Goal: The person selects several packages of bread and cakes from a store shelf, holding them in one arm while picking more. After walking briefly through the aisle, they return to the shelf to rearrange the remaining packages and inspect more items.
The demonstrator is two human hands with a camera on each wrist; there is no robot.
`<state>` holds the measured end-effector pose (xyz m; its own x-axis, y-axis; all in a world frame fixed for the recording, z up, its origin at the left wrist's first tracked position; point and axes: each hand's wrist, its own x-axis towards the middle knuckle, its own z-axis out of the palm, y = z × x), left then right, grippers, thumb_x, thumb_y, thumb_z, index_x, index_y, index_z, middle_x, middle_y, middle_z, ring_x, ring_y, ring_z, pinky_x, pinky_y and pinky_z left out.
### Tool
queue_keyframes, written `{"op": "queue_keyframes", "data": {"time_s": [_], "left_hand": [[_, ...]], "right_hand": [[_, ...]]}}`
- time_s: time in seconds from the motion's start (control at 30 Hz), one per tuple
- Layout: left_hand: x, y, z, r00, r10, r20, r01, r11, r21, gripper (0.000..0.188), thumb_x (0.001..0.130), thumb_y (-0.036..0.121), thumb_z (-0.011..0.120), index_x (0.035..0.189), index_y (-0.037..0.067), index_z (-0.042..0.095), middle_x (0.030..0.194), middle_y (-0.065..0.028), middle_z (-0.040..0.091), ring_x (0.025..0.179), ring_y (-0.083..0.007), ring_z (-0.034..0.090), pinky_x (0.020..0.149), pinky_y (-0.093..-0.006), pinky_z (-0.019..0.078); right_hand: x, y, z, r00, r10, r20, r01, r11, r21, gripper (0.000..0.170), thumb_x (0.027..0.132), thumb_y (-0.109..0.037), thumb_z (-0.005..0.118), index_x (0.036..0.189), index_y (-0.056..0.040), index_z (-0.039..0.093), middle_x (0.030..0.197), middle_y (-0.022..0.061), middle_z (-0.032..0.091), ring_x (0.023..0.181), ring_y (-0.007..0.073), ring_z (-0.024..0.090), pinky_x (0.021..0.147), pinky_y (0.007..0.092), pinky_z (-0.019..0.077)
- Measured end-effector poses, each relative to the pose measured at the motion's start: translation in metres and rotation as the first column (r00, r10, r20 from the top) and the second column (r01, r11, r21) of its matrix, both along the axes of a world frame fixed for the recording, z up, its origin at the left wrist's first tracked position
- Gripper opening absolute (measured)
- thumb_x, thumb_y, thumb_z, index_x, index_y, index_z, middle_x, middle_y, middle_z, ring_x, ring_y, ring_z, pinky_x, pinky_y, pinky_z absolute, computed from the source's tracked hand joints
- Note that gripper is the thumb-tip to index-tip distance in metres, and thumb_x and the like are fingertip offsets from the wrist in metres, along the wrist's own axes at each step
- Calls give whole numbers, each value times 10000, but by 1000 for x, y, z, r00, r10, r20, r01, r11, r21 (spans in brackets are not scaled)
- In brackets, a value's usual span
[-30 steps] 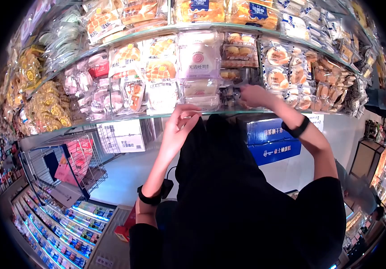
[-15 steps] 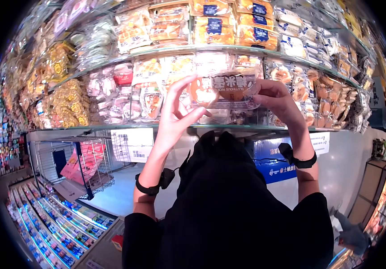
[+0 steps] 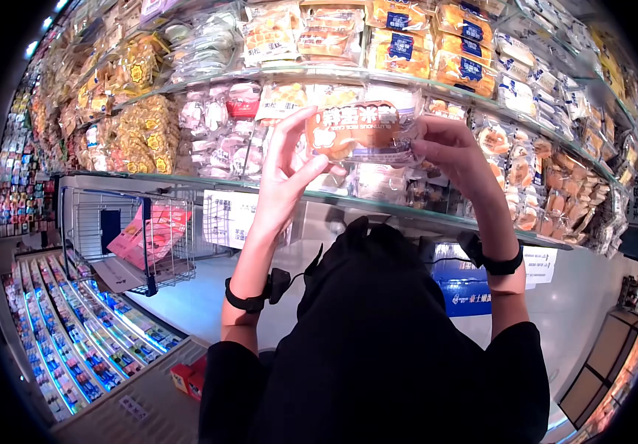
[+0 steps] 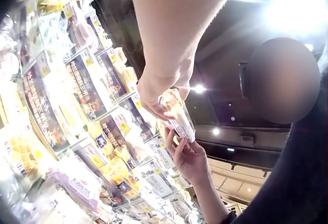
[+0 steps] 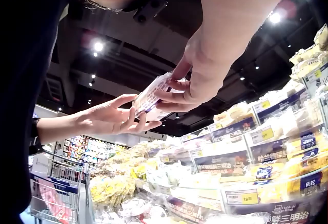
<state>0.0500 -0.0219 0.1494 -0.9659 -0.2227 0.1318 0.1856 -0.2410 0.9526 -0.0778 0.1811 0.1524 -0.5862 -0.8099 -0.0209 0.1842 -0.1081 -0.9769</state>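
Observation:
A clear packet of glutinous rice cake, with brown print and its lettering upside down, is held up in front of the shelves in the head view. My right hand pinches its right end between thumb and fingers. At the other end, my left hand grips the packet by its edge, thumb at the lower corner and forefinger at the upper one. Seen in the right wrist view, the packet tilts between both hands. The left wrist view shows its pale end beside the fingers.
Glass shelves full of packaged bread and cakes rise ahead. Below them a blue box stands on the floor. A wire shopping cart with a pink item inside is on the left. Behind the cart are lit, stocked shelves.
My right hand has taken the rice cake packet from the lower shelf and raised it. My left hand has risen from the shelf edge to grip its other end. The head view has turned.

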Motion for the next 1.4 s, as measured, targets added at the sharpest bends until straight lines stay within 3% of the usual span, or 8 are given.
{"op": "queue_keyframes", "data": {"time_s": [0.37,0.5,0.63,0.67,0.7,0.87,1.13,1.4], "left_hand": [[0,2,-6,999,46,27,-47,999,20,589,788,151,605,1290,57,310,1320,-118,343,1075,-231,498,758,-349,514],[-5,7,-10,999,-4,46,3,1000,18,575,798,122,590,1295,54,308,1314,-136,350,1045,-235,520,765,-362,506],[-4,2,-30,997,27,77,-17,991,-131,520,819,77,557,1289,47,336,1267,-176,399,1006,-230,537,774,-363,488],[-3,0,-35,994,23,106,-10,993,-121,504,822,83,555,1279,43,347,1251,-175,417,1002,-225,537,772,-357,487],[-2,-1,-39,991,18,135,-3,994,-111,488,825,89,552,1270,38,358,1235,-174,434,998,-220,537,770,-351,485],[-8,13,-56,973,-59,225,71,996,-48,445,833,98,543,1244,35,384,1187,-160,468,994,-218,530,783,-337,474],[-23,27,-71,968,-114,224,130,989,-62,398,841,51,512,1221,26,396,1154,-154,484,985,-223,528,768,-334,478],[-11,23,-82,960,-30,279,50,997,-67,386,848,65,512,1213,13,397,1142,-153,493,974,-219,534,757,-324,475]], "right_hand": [[-1,4,2,995,38,95,-38,999,7,91,792,-75,596,800,3,549,790,-14,540,764,47,500,673,193,388],[-6,26,7,994,-46,-103,62,986,153,176,791,-167,614,704,-32,544,689,-47,489,615,34,430,556,197,338],[-26,87,17,773,82,-629,147,942,303,85,710,-1,617,716,3,532,696,19,491,587,83,433,536,221,340],[-25,98,19,688,222,-691,203,856,476,78,699,44,600,738,18,538,715,55,499,647,130,502,557,260,380],[-17,99,9,823,78,-563,232,858,458,79,706,25,602,741,20,531,717,93,507,713,211,543,617,307,422],[-21,116,-128,386,438,-812,304,771,560,83,665,-10,542,733,-4,589,817,128,590,751,300,586,639,325,489],[-43,115,-277,171,890,-422,156,398,904,62,640,-120,603,631,-67,633,673,102,608,655,277,611,569,365,502],[-57,115,-319,210,916,-342,-11,352,936,188,624,-183,673,733,-36,629,754,123,606,738,291,599,642,379,497]]}}
